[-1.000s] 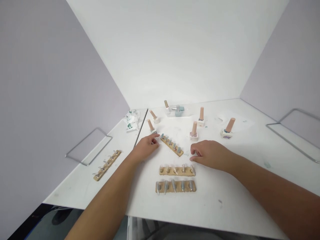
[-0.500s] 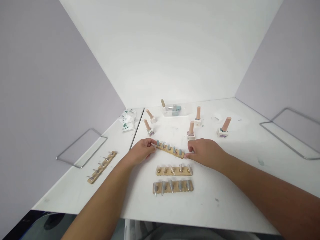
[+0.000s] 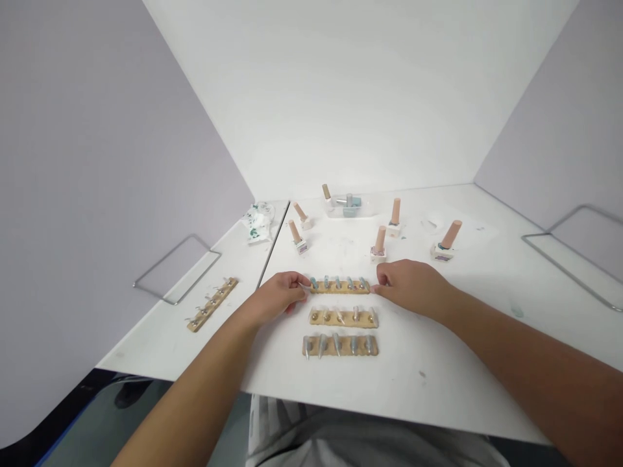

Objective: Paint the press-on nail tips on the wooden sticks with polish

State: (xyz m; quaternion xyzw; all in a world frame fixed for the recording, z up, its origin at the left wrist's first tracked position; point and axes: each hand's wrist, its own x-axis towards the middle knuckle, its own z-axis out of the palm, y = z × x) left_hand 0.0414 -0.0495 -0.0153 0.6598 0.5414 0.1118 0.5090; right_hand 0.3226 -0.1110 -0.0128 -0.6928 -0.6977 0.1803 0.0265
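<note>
A wooden nail display strip (image 3: pixel 339 288) with several blue-tinted false nails standing on it lies straight across the white table. My left hand (image 3: pixel 280 297) has its fingers bent together at the left end of this strip. At the opposite end, my right hand (image 3: pixel 409 287) pinches the strip with thumb and curled fingers. Just nearer to me lies a second strip (image 3: pixel 344 320) bearing clear false nails on metal studs. A third strip (image 3: pixel 343 348), with silvery-grey nails, is parallel below it.
Another nail strip (image 3: pixel 213 305) lies slanted at the left. Several nail polish bottles with peach caps, among them one bottle (image 3: pixel 379 246), stand behind the hands. A clear tray (image 3: pixel 335 212) holds more bottles. Crumpled stained wipes (image 3: pixel 259 224) lie back left; wire legs (image 3: pixel 176 269) stand at the side.
The blue-nail strip has turned from a slant to level, lining up with the two strips below. Both hands stay at its ends. The whole view has shifted slightly.
</note>
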